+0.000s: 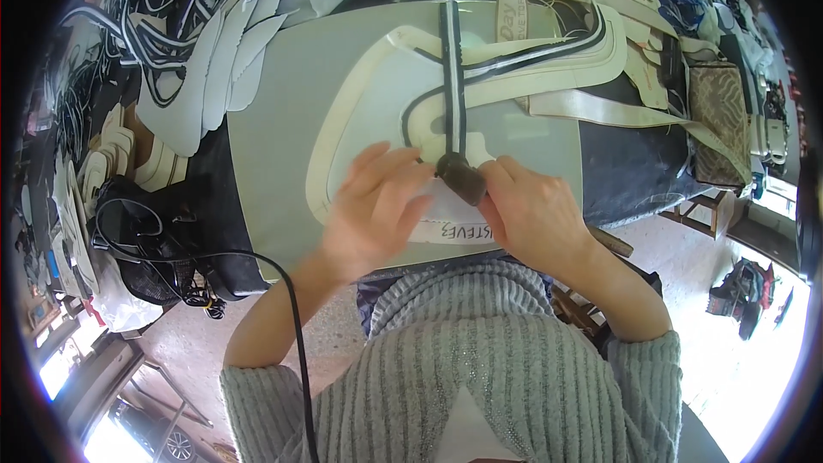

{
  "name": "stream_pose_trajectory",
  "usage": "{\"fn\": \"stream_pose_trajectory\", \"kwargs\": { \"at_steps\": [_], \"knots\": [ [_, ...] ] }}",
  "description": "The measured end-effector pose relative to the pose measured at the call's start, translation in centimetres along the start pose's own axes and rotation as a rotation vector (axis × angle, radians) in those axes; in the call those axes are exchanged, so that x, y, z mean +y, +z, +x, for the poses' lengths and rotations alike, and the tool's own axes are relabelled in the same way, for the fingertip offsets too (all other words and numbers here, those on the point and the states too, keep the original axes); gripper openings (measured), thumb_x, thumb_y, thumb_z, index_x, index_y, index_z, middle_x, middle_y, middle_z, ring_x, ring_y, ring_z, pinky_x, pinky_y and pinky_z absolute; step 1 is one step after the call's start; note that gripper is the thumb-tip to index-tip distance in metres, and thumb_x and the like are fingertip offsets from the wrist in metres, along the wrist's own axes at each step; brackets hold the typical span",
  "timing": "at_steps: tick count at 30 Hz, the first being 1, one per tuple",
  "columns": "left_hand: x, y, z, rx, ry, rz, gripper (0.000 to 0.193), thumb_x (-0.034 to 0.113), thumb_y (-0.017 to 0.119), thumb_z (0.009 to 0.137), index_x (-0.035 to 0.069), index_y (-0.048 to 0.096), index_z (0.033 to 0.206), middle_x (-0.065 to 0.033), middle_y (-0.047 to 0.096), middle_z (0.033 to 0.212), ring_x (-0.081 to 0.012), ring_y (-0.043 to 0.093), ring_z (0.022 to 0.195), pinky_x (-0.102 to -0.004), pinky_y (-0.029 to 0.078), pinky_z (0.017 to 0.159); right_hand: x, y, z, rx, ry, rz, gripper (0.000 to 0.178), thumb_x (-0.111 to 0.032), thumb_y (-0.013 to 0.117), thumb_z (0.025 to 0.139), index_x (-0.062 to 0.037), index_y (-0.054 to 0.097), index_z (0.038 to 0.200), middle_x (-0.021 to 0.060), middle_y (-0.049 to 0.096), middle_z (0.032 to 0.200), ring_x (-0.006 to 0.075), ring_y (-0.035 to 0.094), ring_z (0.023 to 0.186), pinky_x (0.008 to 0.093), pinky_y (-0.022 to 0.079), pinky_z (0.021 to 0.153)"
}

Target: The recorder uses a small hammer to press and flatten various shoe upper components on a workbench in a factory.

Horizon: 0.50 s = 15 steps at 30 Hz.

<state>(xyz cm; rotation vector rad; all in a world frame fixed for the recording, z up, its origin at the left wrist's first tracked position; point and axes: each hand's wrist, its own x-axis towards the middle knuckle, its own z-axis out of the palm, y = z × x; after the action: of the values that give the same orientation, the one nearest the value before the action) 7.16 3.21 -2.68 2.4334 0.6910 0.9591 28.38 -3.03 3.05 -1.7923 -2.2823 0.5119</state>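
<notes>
On a grey-green board (274, 154), cream pattern pieces (330, 150) lie with black-and-white striped trim (454, 77). One length of trim runs straight down the middle and ends at a dark brown, blunt block-like thing (463, 180) whose kind I cannot make out. The fingers of my right hand (531, 206) close on the right side of that block. Left of it, my left hand (373, 206) is over the pattern piece, slightly blurred, with fingers apart and nothing seen in them. A pale strip with dark lettering (463, 231) lies just below the block.
White cut pieces (223, 69) and tangled striped trim (163, 43) are heaped at the back left. A pale band (600, 110) stretches right towards a patterned box (718, 120). A black cable (296, 317) hangs across my left forearm. Black bags (154, 249) sit at the left edge.
</notes>
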Motion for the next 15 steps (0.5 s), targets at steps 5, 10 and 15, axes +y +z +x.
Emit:
{"fn": "stream_pose_trajectory", "kwargs": {
  "at_steps": [5,10,15],
  "knots": [
    [-0.7,0.0,1.6,-0.081,-0.153,-0.168,0.041,-0.002,0.076,0.075,0.003,0.055,0.110,-0.0090,0.070,0.104,-0.0296,0.066,0.098,-0.0478,0.049,0.096,0.0,0.2,-0.4,0.011,0.020,0.033,0.023,-0.022,0.062,0.094,-0.0027,0.052,0.086,0.0105,0.056,0.077,0.0298,0.064,0.063,0.0392,0.052,0.052],
    [-0.9,0.1,0.8,-0.088,-0.032,-0.084,0.033,-0.002,0.075,0.076,0.002,0.058,0.104,-0.0086,0.070,0.102,-0.0284,0.067,0.099,-0.0470,0.050,0.096,-0.1,0.4,-0.5,0.034,0.026,0.068,0.022,-0.020,0.063,0.093,-0.0024,0.051,0.087,0.0108,0.056,0.078,0.0296,0.064,0.064,0.0392,0.052,0.053],
    [-0.6,-0.8,0.1,-0.170,0.122,0.114,0.030,-0.002,0.075,0.078,0.000,0.059,0.103,-0.0111,0.069,0.100,-0.0276,0.068,0.099,-0.0447,0.054,0.094,-0.2,-0.2,-0.3,0.012,0.044,0.117,0.023,-0.020,0.064,0.092,-0.0020,0.051,0.087,0.0108,0.057,0.079,0.0292,0.064,0.064,0.0387,0.052,0.052]
  ]
}}
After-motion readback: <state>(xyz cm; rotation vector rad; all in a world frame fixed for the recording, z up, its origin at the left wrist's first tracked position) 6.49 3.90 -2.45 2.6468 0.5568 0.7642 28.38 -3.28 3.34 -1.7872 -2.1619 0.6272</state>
